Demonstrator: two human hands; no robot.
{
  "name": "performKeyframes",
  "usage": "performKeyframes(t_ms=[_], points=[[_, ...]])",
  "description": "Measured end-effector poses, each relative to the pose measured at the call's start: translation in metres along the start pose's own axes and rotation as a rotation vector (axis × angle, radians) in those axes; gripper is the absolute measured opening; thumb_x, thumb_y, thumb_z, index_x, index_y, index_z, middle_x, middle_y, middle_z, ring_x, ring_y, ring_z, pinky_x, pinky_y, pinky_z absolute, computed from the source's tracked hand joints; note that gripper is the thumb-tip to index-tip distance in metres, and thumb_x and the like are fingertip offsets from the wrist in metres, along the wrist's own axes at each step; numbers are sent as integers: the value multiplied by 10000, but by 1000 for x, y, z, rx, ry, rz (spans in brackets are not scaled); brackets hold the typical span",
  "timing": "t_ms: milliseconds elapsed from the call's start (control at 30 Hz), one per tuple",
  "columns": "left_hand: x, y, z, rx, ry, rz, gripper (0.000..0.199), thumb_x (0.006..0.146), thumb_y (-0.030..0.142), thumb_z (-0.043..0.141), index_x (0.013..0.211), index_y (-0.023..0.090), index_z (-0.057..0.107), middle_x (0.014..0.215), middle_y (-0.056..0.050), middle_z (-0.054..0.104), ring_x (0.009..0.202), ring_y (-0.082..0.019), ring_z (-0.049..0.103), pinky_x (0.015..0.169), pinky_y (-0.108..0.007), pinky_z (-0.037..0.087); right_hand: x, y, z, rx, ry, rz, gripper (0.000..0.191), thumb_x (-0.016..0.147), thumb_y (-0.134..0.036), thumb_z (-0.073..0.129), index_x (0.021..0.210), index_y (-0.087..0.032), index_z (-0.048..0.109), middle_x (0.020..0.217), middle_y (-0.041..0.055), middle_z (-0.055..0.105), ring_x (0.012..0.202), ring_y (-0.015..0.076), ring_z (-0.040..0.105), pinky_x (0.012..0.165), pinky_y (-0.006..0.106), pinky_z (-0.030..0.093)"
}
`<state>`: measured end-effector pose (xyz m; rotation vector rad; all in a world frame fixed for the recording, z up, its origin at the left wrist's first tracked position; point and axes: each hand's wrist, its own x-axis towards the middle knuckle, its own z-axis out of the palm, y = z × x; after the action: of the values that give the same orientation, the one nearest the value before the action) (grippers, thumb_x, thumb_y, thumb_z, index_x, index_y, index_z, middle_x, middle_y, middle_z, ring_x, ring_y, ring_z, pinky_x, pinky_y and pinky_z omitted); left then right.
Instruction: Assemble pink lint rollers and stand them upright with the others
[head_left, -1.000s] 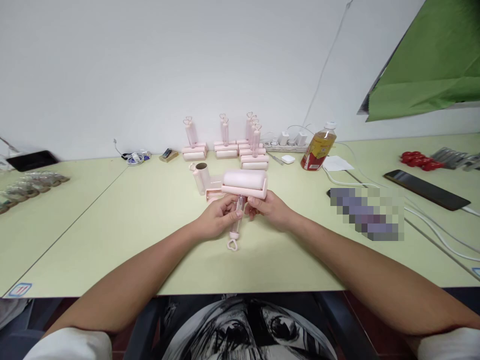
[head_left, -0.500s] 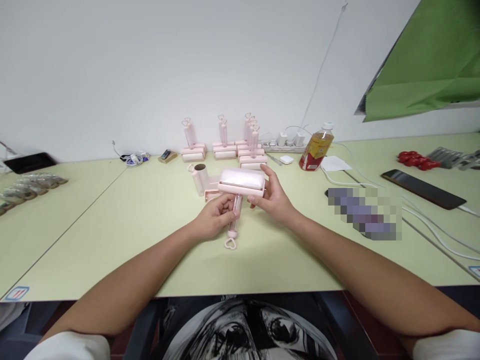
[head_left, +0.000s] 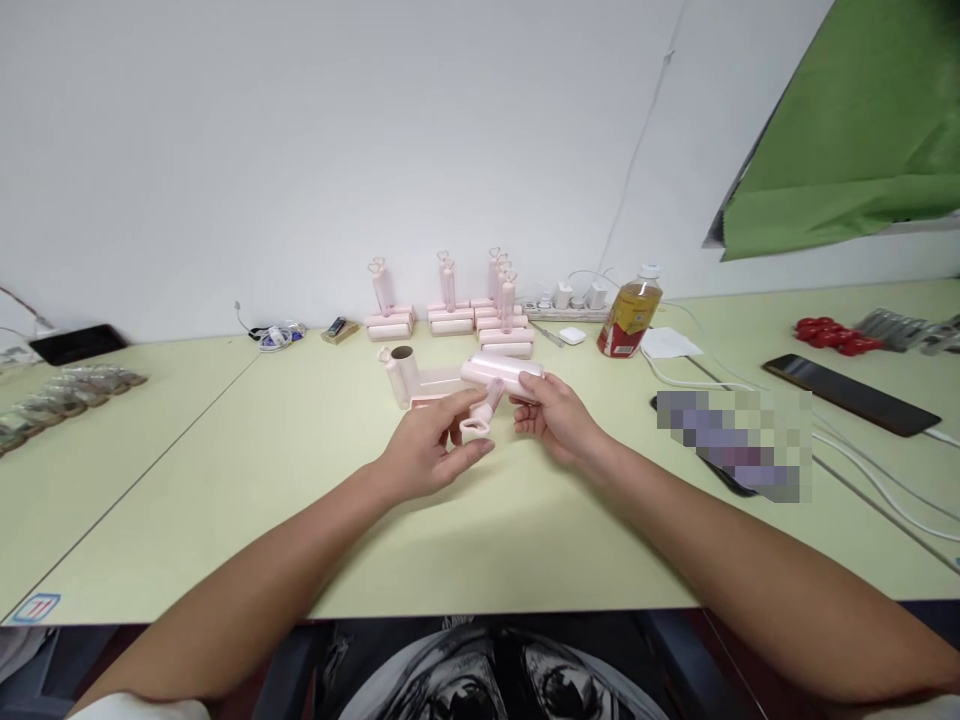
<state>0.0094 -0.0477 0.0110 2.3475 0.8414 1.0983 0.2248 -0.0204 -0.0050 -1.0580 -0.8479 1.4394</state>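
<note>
A pink lint roller [head_left: 501,374] is held above the table, its head tilted and its handle slanting down toward me. At the handle's near end is a heart-shaped loop [head_left: 475,429]. My right hand [head_left: 561,418] grips the right end of the roller head, thumb on top and fingers beneath. Around the loop my left hand [head_left: 429,447] is open, thumb and fingers apart; whether the fingertips touch the handle is hard to see. Behind my left hand, partly hidden, are an upright cardboard-cored roll [head_left: 405,372] and other pale pink parts [head_left: 441,380].
Several finished-looking pink lint rollers [head_left: 450,318] stand by the wall. To their right are a power strip [head_left: 570,312], a drink bottle [head_left: 631,312] and white paper [head_left: 670,342]. Phones, a black one [head_left: 851,396] among them, and white cables [head_left: 870,465] lie at right. Wrapped items [head_left: 64,390] lie far left.
The lint roller has been turned so its handle loop points more toward me. My left hand has loosened from the handle; my right hand has shifted its grip on the head.
</note>
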Motion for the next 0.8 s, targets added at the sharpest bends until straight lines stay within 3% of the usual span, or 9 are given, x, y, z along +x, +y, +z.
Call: performKeyframes(t_ms=[133,267,500,667,800], points=[[20,15,-7,163,38,40,280,890,386,602,1097,203,646,853,-35,684,669,-124,578,630,-239,441,-1,2,3,58,-81,34,275,883,-453,609,977,-214,514,789,11,621,514,107,578,474,252,522],[62,12,-30,262,200,-92,313,881,436,581,1043,172,626,679,6,608,572,-115,518,574,-235,390,-3,3,5,119,-139,-11,315,905,-507,547,1070,-241,507,845,15,635,565,128,611,524,282,547],[154,-30,-80,329,256,-298,200,843,342,572,905,152,576,772,-31,598,710,-161,557,695,-288,456,7,11,1,-48,-40,-29,390,866,-381,613,1207,-262,465,877,3,623,576,117,601,509,276,550],[174,-59,-93,433,233,-468,161,811,310,583,882,165,577,855,-56,636,768,-187,601,750,-317,490,9,14,4,-187,-42,-14,364,876,-287,575,1221,-210,489,887,19,598,579,108,577,498,261,534],[180,-82,-99,438,236,-590,170,771,298,626,875,173,577,781,-46,634,688,-179,621,641,-284,487,9,17,6,-241,-72,-14,356,874,-244,565,1217,-190,492,872,21,594,580,107,567,490,249,517]])
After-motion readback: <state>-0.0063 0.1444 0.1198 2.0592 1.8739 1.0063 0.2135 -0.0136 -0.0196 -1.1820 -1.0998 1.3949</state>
